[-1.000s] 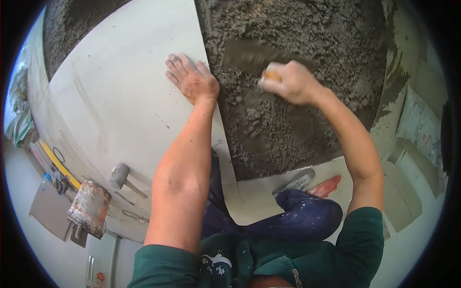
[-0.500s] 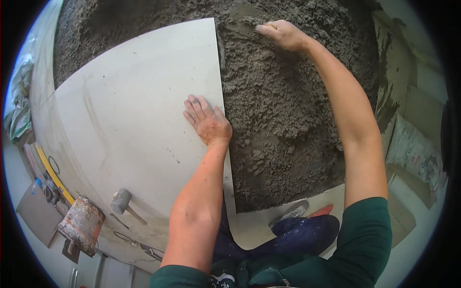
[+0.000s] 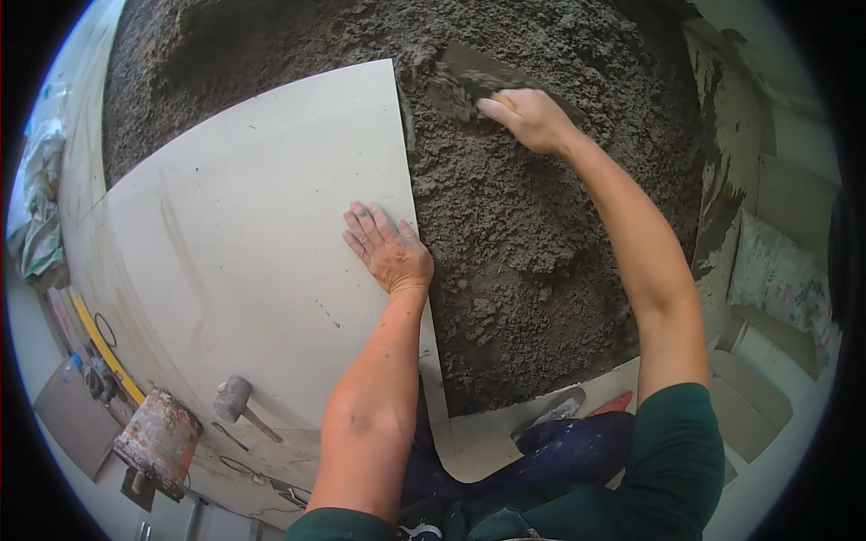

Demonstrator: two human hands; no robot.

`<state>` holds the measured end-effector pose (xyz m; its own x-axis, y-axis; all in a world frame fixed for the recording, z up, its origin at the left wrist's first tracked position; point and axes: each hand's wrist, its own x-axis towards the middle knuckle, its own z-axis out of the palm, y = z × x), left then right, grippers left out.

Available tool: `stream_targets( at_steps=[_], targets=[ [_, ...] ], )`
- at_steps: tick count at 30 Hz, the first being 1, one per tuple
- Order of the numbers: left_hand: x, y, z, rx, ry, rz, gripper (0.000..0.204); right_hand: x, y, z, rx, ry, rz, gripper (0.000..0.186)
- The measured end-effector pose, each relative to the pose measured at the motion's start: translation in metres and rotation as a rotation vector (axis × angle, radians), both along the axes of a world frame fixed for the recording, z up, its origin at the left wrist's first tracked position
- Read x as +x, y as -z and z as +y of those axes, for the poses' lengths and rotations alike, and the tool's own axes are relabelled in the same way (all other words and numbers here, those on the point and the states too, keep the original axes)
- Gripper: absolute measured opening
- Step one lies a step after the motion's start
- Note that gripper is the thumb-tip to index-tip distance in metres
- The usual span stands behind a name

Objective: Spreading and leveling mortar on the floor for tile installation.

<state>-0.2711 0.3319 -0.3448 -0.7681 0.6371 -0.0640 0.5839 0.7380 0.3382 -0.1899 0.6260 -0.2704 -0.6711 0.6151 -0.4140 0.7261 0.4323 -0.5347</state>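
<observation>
My left hand (image 3: 394,257) lies flat on a large pale floor tile (image 3: 262,243), near its right edge, with the fingers stretched out. To the right and beyond the tile spreads rough grey-brown mortar (image 3: 523,252). My right hand (image 3: 534,122) is closed round the handle of a trowel (image 3: 492,70), just past the tile's far right corner. The trowel's dark rectangular blade is over the mortar, and a lump of mortar shows at its left end. Part of the blade is hidden behind my hand.
A rubber mallet (image 3: 233,399) lies on the tiles at the lower left. Beside it are a mortar-crusted bucket (image 3: 160,442) and a yellow level (image 3: 106,347). A white sack (image 3: 778,275) lies at the right, and mortar smears mark the right wall (image 3: 722,180).
My right hand has drawn the trowel nearer to me over the mortar, and more of its blade shows. The left hand keeps its place on the tile. The whole view has shifted slightly.
</observation>
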Motion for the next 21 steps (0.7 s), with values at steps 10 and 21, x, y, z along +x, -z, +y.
stream_targets(
  at_steps=[10,21],
  targets=[
    [0.000,-0.001,-0.002,-0.005,0.008,0.005,0.059,-0.049,0.024,-0.021,0.017,0.056,0.170,0.050],
    [-0.002,0.000,-0.006,-0.003,0.015,0.028,0.058,-0.018,0.014,0.044,0.284,0.344,-0.001,0.067]
  ],
)
